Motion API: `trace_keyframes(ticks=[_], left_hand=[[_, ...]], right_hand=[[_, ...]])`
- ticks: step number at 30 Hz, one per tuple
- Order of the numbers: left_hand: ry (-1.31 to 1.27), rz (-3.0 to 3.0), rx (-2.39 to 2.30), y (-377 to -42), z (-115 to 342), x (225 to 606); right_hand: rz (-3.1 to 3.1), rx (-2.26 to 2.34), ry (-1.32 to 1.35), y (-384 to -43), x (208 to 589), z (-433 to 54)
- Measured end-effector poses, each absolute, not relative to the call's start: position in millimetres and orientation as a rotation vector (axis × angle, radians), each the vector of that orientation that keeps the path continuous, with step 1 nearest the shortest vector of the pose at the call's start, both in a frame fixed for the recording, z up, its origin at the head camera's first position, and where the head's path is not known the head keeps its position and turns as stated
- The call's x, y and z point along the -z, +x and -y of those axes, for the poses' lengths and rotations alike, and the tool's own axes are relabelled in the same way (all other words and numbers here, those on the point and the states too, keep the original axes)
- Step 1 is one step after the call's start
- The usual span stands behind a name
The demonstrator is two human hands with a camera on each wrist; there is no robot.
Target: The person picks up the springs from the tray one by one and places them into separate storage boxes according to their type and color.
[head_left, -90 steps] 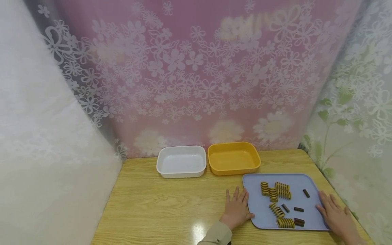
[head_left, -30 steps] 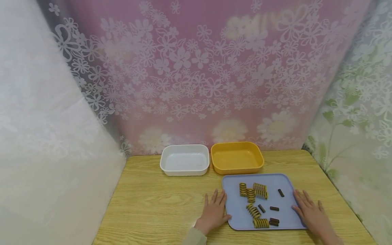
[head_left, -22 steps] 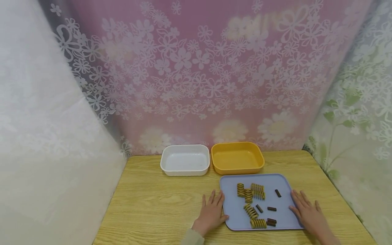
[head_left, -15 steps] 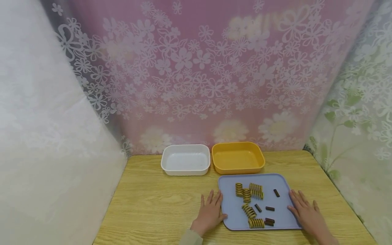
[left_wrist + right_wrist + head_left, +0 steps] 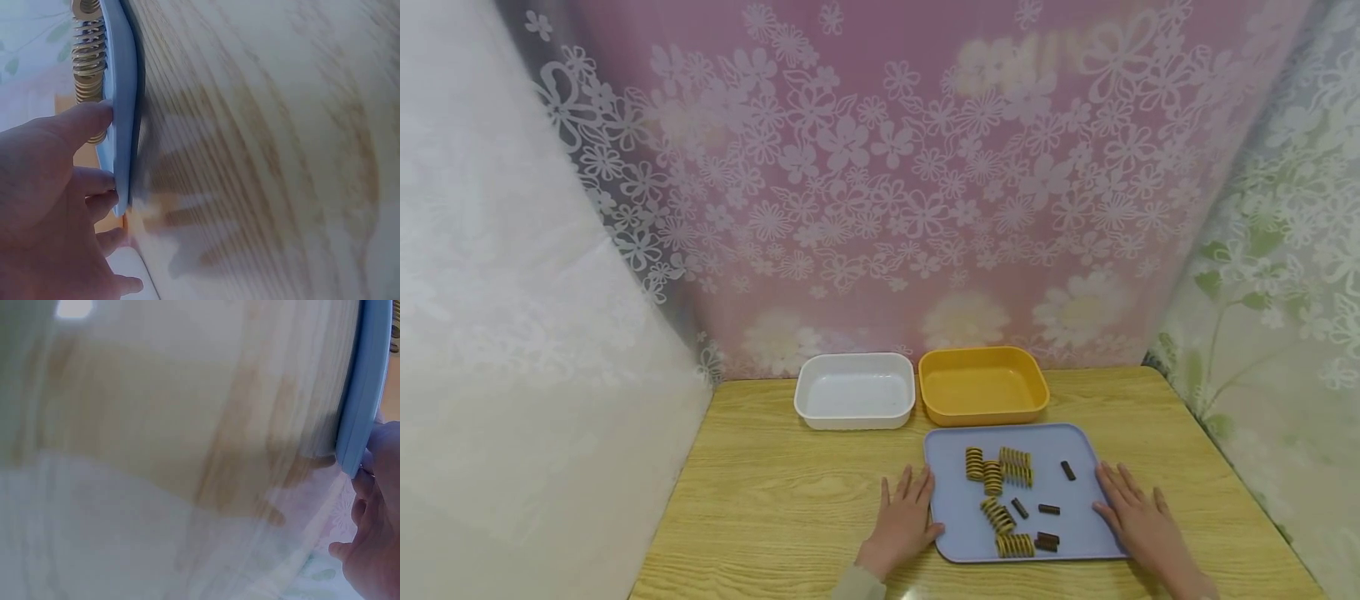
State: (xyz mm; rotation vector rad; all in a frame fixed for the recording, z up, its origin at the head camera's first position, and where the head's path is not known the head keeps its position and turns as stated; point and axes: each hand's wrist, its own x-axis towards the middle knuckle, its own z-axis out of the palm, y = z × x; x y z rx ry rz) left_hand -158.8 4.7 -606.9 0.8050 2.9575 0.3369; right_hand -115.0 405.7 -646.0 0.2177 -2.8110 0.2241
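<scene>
A pale blue tray (image 5: 1086, 533) lies flat between my two hands on the wooden table. On it are several thick yellow coil springs (image 5: 974, 463), mostly toward its left half. Several small dark springs (image 5: 1048, 508) lie among them and to their right. My left hand (image 5: 901, 521) touches the tray's left side with fingers spread; in the left wrist view its thumb (image 5: 94, 119) rests at the tray rim (image 5: 125, 94). My right hand (image 5: 1142, 525) lies along the right side, its fingers nearly straight. The right wrist view shows that hand (image 5: 375, 537) against the tray's edge (image 5: 369, 381).
Behind the tray, a white container (image 5: 854, 423) and a yellow container (image 5: 985, 418) stand side by side near the table's back edge. Flowered curtains (image 5: 880, 208) enclose the table at the back and both sides. Wooden table surface (image 5: 775, 492) extends left of the tray.
The tray with its springs has slid left across the table, both hands moving with it at its sides. Part of the earlier shift comes from the head view turning slightly.
</scene>
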Motion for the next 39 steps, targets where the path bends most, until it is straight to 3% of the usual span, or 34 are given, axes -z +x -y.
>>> trace_keyframes(ticks=[12,24,39], left_hand=[[0.749,-2.960,-0.329,-159,6,605],[0.740,-3.044,-0.373,-170,-1,611],[0.700,-3.039,-0.302,-173,-6,614]], right_hand=[[2.863,-0.245,0.226,-120,644,-395],[2.775,-0.257,0.339,-141,646,-418],[2.801,-0.303,0.355,-142,643,-423]])
